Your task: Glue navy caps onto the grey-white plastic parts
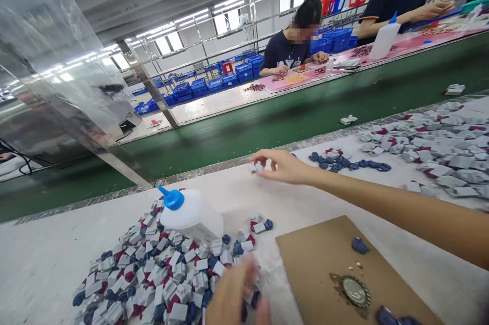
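Note:
My right hand (280, 164) reaches left across the white table, its fingers pinched on a small white piece (255, 166) near the table's far edge. At the bottom of the frame, my left hand (235, 297) is blurred by motion at the right side of a heap of small white, red and blue pieces (153, 269). What its fingers hold, if anything, is not visible. A white glue bottle with a blue cap (189, 213) lies on top of that heap. Below my right forearm lies a brown cardboard sheet (324, 259) carrying a blue piece (359, 245) and a round metal lid (355, 291).
A second heap of white pieces (435, 144) and a row of blue pieces (351, 162) lie at the right. A green conveyor belt (267, 121) runs behind the table. Two other people sit at a pink-covered bench (344, 62) beyond it. A clear plastic sheet (49, 60) hangs at left.

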{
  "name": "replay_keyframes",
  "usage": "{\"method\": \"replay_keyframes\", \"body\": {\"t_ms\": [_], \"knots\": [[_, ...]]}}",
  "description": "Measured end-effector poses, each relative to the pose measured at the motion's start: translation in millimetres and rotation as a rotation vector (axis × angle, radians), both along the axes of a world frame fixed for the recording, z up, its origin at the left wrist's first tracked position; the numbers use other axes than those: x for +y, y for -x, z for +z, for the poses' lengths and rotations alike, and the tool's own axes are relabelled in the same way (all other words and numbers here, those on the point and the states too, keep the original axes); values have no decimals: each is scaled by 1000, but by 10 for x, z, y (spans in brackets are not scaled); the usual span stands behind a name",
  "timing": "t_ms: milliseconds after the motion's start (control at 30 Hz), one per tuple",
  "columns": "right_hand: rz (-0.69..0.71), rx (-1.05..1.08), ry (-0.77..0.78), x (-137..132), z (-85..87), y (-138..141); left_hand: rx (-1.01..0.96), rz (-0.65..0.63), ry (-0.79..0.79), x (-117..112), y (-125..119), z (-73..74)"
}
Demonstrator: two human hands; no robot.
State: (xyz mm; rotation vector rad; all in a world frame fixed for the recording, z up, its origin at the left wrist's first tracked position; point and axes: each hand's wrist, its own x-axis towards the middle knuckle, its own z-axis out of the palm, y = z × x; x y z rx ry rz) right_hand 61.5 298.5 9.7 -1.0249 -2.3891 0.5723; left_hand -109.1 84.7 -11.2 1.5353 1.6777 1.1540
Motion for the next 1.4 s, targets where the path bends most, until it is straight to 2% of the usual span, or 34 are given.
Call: {"method": "replay_keyframes", "body": {"t_ms": [67,133,233,300,333,400,433,500,633,767,900,967,1033,1100,1200,1300,1400], "knots": [[152,64,-10,-411,131,-227,-174,-16,109,220,-183,120],[246,106,-46,-739,225,-386,-367,-82,218,414,-377,217],[314,65,-69,-915,261,-554,-527,-161,261,544,-592,268],[269,-15,-53,-782,223,-674,-618,-119,266,524,-649,245],[162,-73,-50,-653,189,-741,-662,-79,271,496,-653,227],[-189,-204,-60,-322,100,-870,-725,-23,286,431,-630,198],[-307,-251,-64,-146,48,-920,-748,-16,300,397,-611,192],[-423,-328,-63,171,-58,-969,-793,-27,338,330,-572,196],[-408,-435,-44,537,-214,-873,-903,-31,450,162,-509,205],[-253,-484,-38,610,-280,-743,-1031,76,522,-44,-494,135],[-141,-495,-29,533,-261,-722,-1128,243,351,-217,-573,39],[-121,-482,-20,411,-213,-733,-1150,298,287,-286,-625,13],[-121,-458,-20,187,-147,-751,-1183,333,289,-351,-666,9],[-110,-397,-1,-154,-81,-776,-1206,358,306,-419,-693,14],[-31,-223,104,-809,-34,-830,-1197,351,336,-527,-718,4],[37,-72,170,-1410,-80,-889,-1163,363,331,-621,-745,-39],[65,-52,88,-1753,-193,-945,-1159,403,307,-685,-785,-78]]}}
